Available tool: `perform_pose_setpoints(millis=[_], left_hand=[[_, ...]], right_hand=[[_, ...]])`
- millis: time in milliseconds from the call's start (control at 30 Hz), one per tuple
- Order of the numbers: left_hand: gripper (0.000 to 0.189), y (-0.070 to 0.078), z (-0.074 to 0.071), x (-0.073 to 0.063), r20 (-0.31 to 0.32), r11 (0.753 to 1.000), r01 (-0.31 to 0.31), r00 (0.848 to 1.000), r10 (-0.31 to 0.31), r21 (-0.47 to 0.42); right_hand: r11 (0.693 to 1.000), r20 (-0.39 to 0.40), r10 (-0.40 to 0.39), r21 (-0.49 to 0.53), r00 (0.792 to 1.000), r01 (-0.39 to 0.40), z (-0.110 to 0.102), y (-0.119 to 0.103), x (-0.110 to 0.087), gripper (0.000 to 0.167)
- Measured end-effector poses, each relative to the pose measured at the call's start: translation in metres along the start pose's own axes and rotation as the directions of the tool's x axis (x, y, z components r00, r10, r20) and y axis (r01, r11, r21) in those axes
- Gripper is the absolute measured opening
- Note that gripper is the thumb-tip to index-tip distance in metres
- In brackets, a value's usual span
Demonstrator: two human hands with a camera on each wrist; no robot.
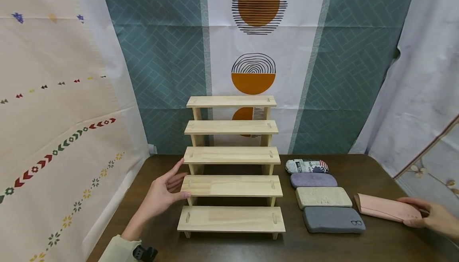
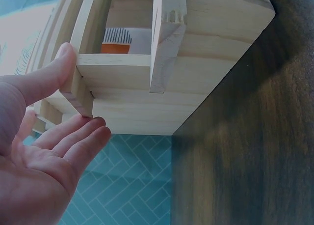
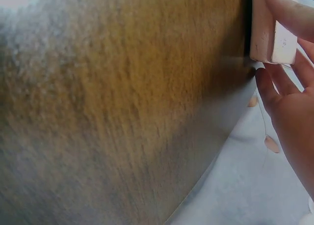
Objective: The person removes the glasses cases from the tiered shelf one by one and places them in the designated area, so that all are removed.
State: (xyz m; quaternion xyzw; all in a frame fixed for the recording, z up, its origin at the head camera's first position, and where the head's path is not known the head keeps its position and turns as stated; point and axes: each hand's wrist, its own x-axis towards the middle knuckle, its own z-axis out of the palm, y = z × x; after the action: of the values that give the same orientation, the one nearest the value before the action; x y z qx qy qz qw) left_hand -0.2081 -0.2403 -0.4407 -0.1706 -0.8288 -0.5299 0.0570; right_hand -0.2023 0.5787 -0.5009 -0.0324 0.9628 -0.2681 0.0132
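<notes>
A pale wooden stand with several stepped shelves [image 1: 231,219] stands upright on the table. My left hand [image 1: 163,194] is at its left side, holding the end of the second shelf from the bottom. In the left wrist view, my thumb [image 2: 63,60] lies on that shelf's edge and the other fingers reach round its end. At the far right, my right hand [image 1: 432,216] grips the right end of a pink glasses case [image 1: 387,207], thumb in front and fingers behind. Only this case's end [image 3: 264,43] shows in the right wrist view.
Right of the stand lie a blue-grey glasses case [image 1: 333,220], a cream case [image 1: 324,197], a purple case [image 1: 313,180] and a newsprint-patterned case [image 1: 306,166], in a column. Patterned cloths [image 1: 165,62] hang behind and beside the dark brown table [image 1: 222,250].
</notes>
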Motion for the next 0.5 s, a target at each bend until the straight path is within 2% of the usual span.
perform_pose_setpoints(millis=[200,500], left_hand=[[0.104,0.0006,0.0008,0.0014,0.003,1.0,0.001,1.0,-0.001,-0.009],[0.104,0.0018,0.0022,0.0013,0.002,1.0,0.006,1.0,-0.006,-0.001]], right_hand=[[1.0,-0.021,-0.022,0.0,1.0,0.022,0.0005,0.0049,-0.0008,0.06],[1.0,-0.011,0.012,-0.006,1.0,-0.012,0.0018,0.0058,-0.0031,0.064]])
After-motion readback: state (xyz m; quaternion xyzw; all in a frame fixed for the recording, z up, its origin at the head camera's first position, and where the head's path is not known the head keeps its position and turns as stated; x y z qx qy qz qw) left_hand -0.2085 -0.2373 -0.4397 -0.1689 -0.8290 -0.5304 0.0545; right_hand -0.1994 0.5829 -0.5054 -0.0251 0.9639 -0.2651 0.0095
